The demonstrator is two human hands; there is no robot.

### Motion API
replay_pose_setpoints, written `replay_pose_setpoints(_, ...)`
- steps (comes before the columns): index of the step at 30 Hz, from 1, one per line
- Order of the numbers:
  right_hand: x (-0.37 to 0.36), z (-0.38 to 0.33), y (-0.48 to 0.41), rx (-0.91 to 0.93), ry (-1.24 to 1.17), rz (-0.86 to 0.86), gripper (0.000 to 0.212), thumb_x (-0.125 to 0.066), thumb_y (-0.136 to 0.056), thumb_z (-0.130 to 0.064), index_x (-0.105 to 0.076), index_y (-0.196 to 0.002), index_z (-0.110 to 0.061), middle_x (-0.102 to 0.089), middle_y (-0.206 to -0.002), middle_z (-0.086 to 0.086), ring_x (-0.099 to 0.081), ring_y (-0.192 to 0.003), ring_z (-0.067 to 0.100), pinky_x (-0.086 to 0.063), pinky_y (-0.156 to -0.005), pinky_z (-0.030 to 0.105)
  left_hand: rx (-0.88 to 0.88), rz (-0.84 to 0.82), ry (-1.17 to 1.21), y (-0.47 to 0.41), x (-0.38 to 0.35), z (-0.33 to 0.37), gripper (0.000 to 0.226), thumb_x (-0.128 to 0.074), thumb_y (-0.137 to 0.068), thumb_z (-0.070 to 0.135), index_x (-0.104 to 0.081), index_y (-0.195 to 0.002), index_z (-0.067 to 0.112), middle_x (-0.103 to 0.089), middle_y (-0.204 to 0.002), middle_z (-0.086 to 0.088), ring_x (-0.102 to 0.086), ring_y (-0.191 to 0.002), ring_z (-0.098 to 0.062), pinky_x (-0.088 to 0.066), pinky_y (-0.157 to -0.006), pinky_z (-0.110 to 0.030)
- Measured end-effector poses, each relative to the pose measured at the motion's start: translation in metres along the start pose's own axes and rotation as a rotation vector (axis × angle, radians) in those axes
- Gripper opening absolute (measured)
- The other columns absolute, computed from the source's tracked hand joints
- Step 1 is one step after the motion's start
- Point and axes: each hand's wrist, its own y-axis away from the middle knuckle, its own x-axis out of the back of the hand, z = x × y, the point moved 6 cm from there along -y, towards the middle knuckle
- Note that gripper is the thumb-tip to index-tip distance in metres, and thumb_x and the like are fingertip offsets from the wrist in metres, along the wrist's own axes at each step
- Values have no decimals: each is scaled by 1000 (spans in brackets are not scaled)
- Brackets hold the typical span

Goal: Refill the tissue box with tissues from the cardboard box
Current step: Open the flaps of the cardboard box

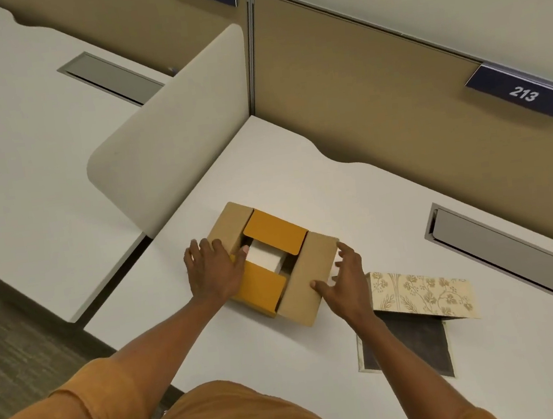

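Note:
A brown cardboard box (305, 276) sits mid-desk with its flaps partly folded in, two of them yellow-orange on the inside. White tissues (266, 257) show through the gap between the flaps. My left hand (215, 273) rests on the box's left side, thumb hooked on a flap edge near the opening. My right hand (343, 282) hovers over the right flap with fingers spread, thumb touching the flap's near edge. To the right lies the floral-patterned tissue box (426, 295), tipped so that its dark open inside (417, 341) faces me.
The white desk (297, 165) ends at a tan partition wall (375, 88) behind. A grey cable tray (511, 255) is set into the desk at right. A beige divider panel (173, 135) stands to the left, with another desk beyond it.

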Motion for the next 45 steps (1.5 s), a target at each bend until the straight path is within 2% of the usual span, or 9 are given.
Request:
replay_pose_setpoints(3,-5,-9,2,124,312,-32,92,-85,-89,-31,-33,-164,-19,-19,-171,16,-25,-159,34,-54,-112,48,32,-45,-2,-3,-5,6,100,-27,-98,83,-47,-150,1,-44,-164,-26,-19,-163,-44,-6,-133,-58)
replay_pose_setpoints(5,-12,-17,1,239,426,-77,73,-80,-95,-27,-45,-160,-26,-13,-175,19,-14,-163,37,-48,-120,52,48,-64,-8,-4,-6,9,98,-30,-99,81,-44,-152,0,-42,-166,-26,-17,-164,-44,-5,-134,-59)
replay_pose_setpoints(8,-25,-24,1,366,546,-129,57,-64,-105,-17,-50,-156,-37,-5,-177,21,-2,-166,42,-35,-129,54,67,-106,-10,-5,-5,12,88,-48,-100,69,-39,-155,0,-39,-168,-25,-14,-165,-44,-7,-135,-59)
replay_pose_setpoints(13,-34,-33,-5,430,597,-130,54,-49,-109,-20,-45,-159,-40,3,-179,22,10,-167,42,-20,-131,56,118,-168,118,-6,9,13,84,-60,-96,58,-39,-157,4,-30,-173,-22,-9,-166,-41,-5,-135,-58)
replay_pose_setpoints(17,-32,-43,-9,417,578,-103,55,-48,-112,-23,-37,-165,-33,-4,-178,24,1,-167,43,-22,-133,55,74,-170,171,5,17,4,79,-63,-99,47,-35,-160,6,-21,-178,-19,-4,-168,-37,-2,-135,-57)
replay_pose_setpoints(22,-20,-54,-17,369,408,-60,57,-56,-109,-32,-39,-163,-24,-21,-172,21,-23,-158,40,-42,-123,54,-47,-199,196,31,9,-16,73,-66,-96,33,-37,-161,16,-24,-179,-7,-7,-168,-30,1,-135,-55)
replay_pose_setpoints(25,-14,-53,-31,291,304,-41,61,-60,-107,-37,-37,-162,-24,-23,-171,16,-25,-158,34,-49,-114,52,-134,-228,109,43,0,-25,84,-67,-96,39,-25,-166,17,-15,-181,-4,-6,-169,-29,1,-136,-54)
replay_pose_setpoints(31,-12,-55,-70,226,345,-66,72,-60,-106,-38,-27,-168,-20,-27,-167,16,-36,-153,34,-55,-107,51,-263,-231,-149,57,-19,-30,119,-64,-93,70,6,-170,14,15,-181,-9,9,-168,-32,4,-136,-52)
replay_pose_setpoints(45,-34,-61,-104,205,487,-137,66,-42,-109,-55,-41,-159,-13,-25,-172,18,-27,-155,39,-37,-122,52,-309,-144,-292,43,-21,-24,131,-71,-78,82,-10,-166,8,-24,-174,-14,-21,-164,-34,0,-136,-57)
